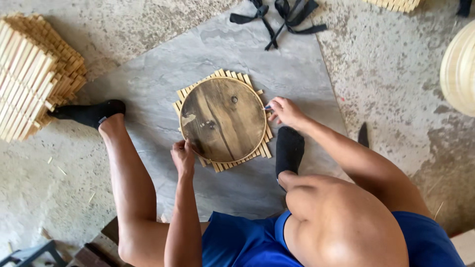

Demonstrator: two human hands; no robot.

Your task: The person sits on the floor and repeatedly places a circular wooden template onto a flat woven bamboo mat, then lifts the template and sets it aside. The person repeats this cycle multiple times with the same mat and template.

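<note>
At the far left, a stack of slat mats stands on the concrete floor. Just right of it a foot in a black sock rests on the edge of a grey sheet spread over the floor.

The left hand sits at the near left rim of a round wooden disc, its fingers curled onto the edge and pressing there; it grips nothing else. The disc lies flat in the middle of the sheet, on top of a slat mat whose strip ends stick out all round the rim.

The right hand is at the disc's right rim, fingers pinched shut on a pen with its tip touching the edge. Just near of that hand, the other socked foot rests on the sheet beside the mat.

Far of the disc, black straps lie at the sheet's far edge. At the far right, a pale round basket shows partly.
</note>
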